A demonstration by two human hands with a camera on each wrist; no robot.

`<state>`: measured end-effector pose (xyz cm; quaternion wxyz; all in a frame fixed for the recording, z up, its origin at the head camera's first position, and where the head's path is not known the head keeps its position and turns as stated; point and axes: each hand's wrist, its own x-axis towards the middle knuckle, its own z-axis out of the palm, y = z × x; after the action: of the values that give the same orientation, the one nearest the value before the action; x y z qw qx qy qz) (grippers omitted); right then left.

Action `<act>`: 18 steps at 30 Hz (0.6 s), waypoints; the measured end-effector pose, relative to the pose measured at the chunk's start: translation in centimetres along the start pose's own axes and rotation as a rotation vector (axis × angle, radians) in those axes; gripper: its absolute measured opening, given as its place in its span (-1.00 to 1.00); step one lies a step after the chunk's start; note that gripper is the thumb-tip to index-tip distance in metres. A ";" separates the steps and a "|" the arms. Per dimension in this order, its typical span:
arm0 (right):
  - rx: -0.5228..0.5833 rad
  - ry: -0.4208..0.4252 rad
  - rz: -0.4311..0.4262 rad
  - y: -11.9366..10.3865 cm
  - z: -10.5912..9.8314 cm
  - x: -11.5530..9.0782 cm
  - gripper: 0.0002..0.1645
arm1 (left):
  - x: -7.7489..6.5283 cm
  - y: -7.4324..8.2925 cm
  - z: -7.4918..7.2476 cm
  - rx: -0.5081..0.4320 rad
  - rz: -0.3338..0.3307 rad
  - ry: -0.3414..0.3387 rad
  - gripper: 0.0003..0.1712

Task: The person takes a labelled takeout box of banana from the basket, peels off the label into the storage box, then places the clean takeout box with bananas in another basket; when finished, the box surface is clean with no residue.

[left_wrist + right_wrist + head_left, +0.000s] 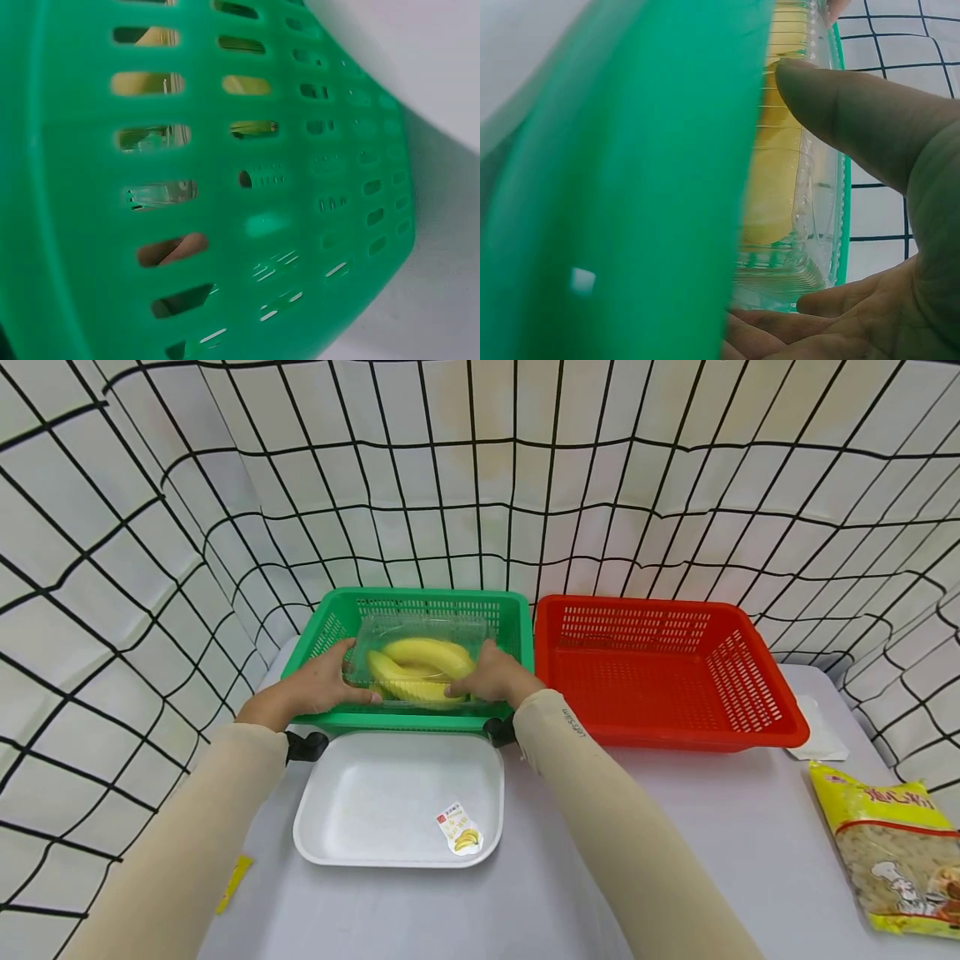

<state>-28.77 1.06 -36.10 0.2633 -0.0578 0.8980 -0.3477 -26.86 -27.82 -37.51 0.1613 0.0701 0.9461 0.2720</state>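
A clear plastic box (pixel 360 653) with yellow bananas (pixel 426 653) inside lies in the green basket (pixel 519 635). My left hand (pixel 318 683) holds the box's left end, thumb toward the near side. At the opposite end, my right hand (pixel 497 675) has its thumb on the near side and its fingers around the end. The right wrist view shows that thumb (pixel 847 105) against the ribbed edge of the box (pixel 802 225), partly behind the basket's wall. From the left wrist, the slotted basket wall (pixel 217 172) hides most of the hand.
A red basket (pixel 637 677) stands right of the green one. Nearer me lies a white tray (pixel 375 802) with a banana label (pixel 460 829) on it. A yellow food bag (pixel 896 852) lies far right, a small yellow packet (pixel 234 885) at left. Black netting surrounds the table.
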 end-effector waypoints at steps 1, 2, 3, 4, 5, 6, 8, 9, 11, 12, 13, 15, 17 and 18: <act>-0.002 -0.001 0.002 0.0 0.0 0.0 0.38 | 0.0 0.0 0.0 0.003 -0.002 0.000 0.35; -0.004 -0.002 0.003 0.0 0.0 0.0 0.38 | 0.1 -0.1 0.0 0.006 -0.003 0.001 0.36; -0.005 -0.003 0.003 0.0 0.0 0.1 0.38 | 0.1 -0.1 0.1 0.007 -0.004 0.001 0.36; -0.006 -0.004 0.003 0.0 0.0 0.1 0.38 | 0.1 -0.1 0.1 0.009 -0.004 0.001 0.36; -0.006 -0.005 0.003 0.0 0.0 0.1 0.38 | 0.1 -0.2 0.2 0.014 -0.004 0.003 0.36; -0.006 -0.005 0.002 0.0 0.0 0.1 0.38 | 0.2 -0.2 0.2 0.016 -0.002 0.003 0.37; -0.004 -0.005 0.000 0.0 0.0 0.1 0.38 | 0.2 -0.2 0.2 0.017 0.003 0.003 0.37; -0.003 -0.005 -0.001 0.0 0.0 0.2 0.38 | 0.2 -0.2 0.2 0.018 0.004 0.002 0.36; -0.001 -0.004 0.000 0.0 0.1 0.2 0.38 | 0.1 -0.1 0.2 0.022 0.009 0.001 0.36; 0.000 -0.003 0.001 0.0 0.1 0.3 0.38 | 0.2 -0.1 0.2 0.023 0.010 0.001 0.35; 0.000 -0.003 0.002 0.0 0.1 0.3 0.38 | 0.2 -0.1 0.2 0.027 0.009 0.000 0.35; -0.004 -0.003 0.005 0.0 0.1 0.4 0.38 | 0.2 -0.1 0.3 0.034 0.008 0.000 0.35; -0.011 -0.002 0.008 0.0 0.1 0.4 0.39 | 0.2 -0.2 0.3 0.037 0.009 -0.001 0.35; -0.014 -0.002 0.009 0.1 0.1 0.5 0.39 | 0.2 -0.2 0.3 0.037 0.008 -0.001 0.35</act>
<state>-29.09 0.90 -36.42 0.2654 -0.0558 0.9004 -0.3402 -26.96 -27.76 -37.90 0.1592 0.0772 0.9506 0.2550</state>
